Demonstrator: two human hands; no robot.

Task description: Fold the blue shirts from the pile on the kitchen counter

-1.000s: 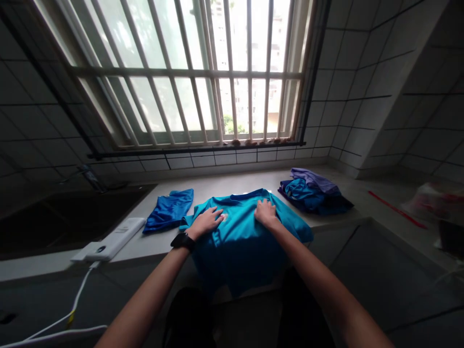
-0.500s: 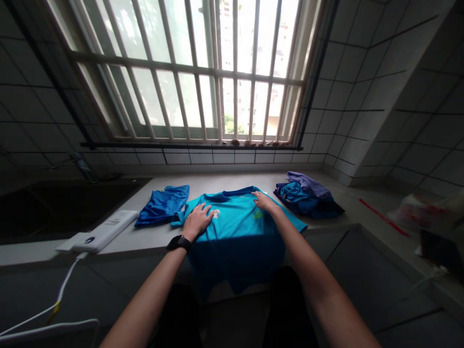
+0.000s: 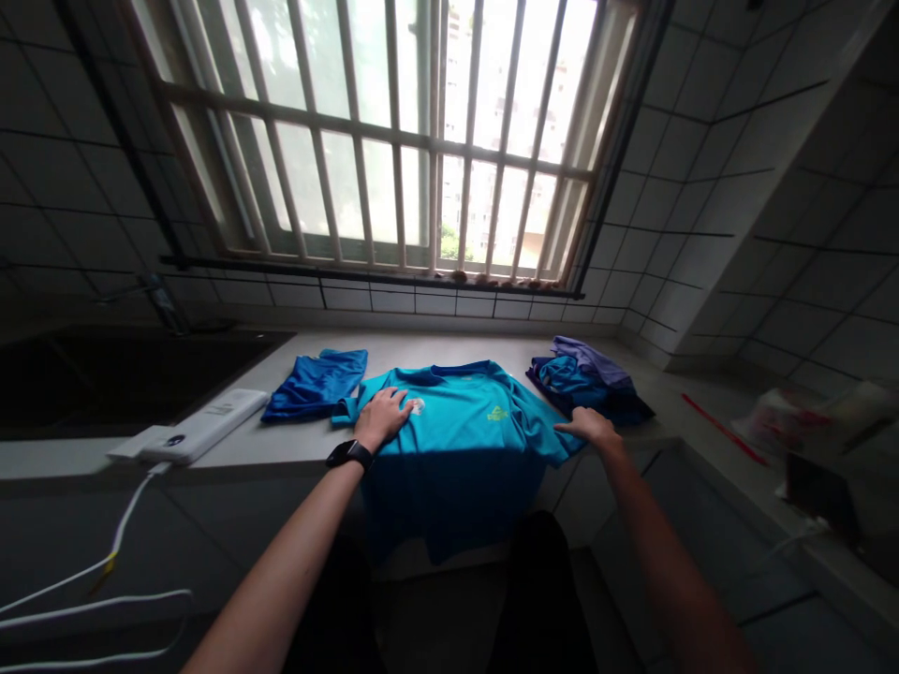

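A turquoise short-sleeved T-shirt [image 3: 456, 421] with a yellow-green chest print lies spread on the counter, collar towards the window. Its lower part hangs over the front edge. My left hand [image 3: 383, 418], with a black watch on the wrist, rests flat on the shirt's left shoulder area, fingers stretched out. At the opposite sleeve, my right hand [image 3: 594, 428] has its fingers closed on the cloth near the sleeve's end. Folds run from that sleeve to the shoulder. A folded blue garment [image 3: 319, 384] lies just left of the shirt.
A pile of purple and blue clothes [image 3: 590, 379] sits at the back right. Left are a dark sink [image 3: 140, 374] and a white power bank [image 3: 211, 426] with a cable. A red strip [image 3: 723, 428] and a plastic bag [image 3: 779, 417] lie on the right counter.
My right hand has moved from the collar area out to the right sleeve, which is now creased and drawn inward. My left hand stays on the shirt. The view has tilted slightly.
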